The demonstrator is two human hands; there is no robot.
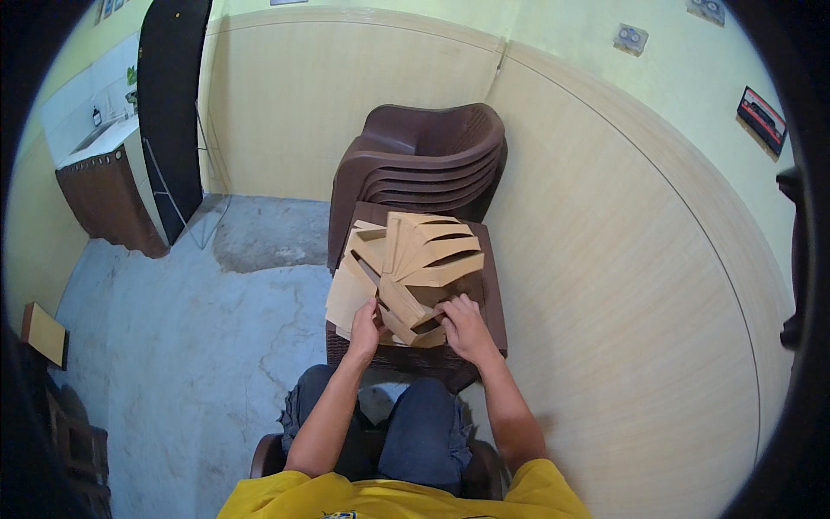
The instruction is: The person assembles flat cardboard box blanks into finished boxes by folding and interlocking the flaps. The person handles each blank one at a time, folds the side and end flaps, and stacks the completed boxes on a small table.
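Several brown paper bags (424, 256) lie fanned out on a dark brown table (492, 290) in front of my knees, their narrow ends together and their mouths gaping. At the near side of the fan, one paper bag (399, 328) has its mouth toward me. My left hand (365, 329) pinches its left edge, thumb up. My right hand (467, 327) is closed at the right edge of the same bag, with the fingers bent over the rim. Flat brown paper sheets (347, 300) lie under the fan at the left. The fingertips are partly hidden by the paper.
A stack of brown plastic chairs (424, 164) stands just behind the table. A wood-panelled wall (622, 259) runs close along the right. At the far left are a sink counter (102, 143) with a brown curtain and a black door panel (169, 104). Grey-blue floor (190, 346) lies to the left.
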